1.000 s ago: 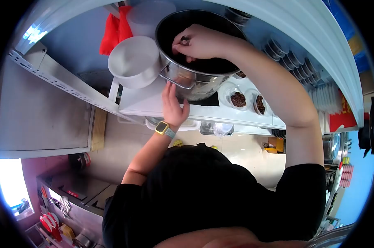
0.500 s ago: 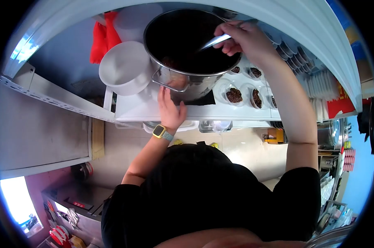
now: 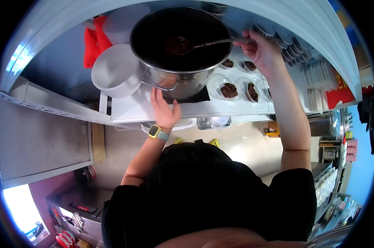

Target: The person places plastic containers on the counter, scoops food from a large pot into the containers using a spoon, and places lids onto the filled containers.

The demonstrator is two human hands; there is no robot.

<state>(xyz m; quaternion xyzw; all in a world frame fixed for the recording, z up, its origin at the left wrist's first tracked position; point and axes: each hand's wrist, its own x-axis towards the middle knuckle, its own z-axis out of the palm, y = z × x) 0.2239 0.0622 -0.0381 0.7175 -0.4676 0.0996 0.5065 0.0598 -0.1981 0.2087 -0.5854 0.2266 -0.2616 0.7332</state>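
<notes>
Our right hand (image 3: 261, 53) has fingers clamped on a ladle (image 3: 214, 42) — dipping into the pot (image 3: 195, 80); our left hand (image 3: 165, 112) — fingers together, thumb apart — is by its side handle (image 3: 170, 89).

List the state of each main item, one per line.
Steel stockpot: uncovered, upright
Ladle: scooping end within the stockpot's mouth
White tub: uncovered, looks empty
Clear cups: holding dark bits
Smartwatch: strapped on, screen dark
Right hand: closed around the ladle
Left hand: open, by the stockpot, contact unclear
</notes>
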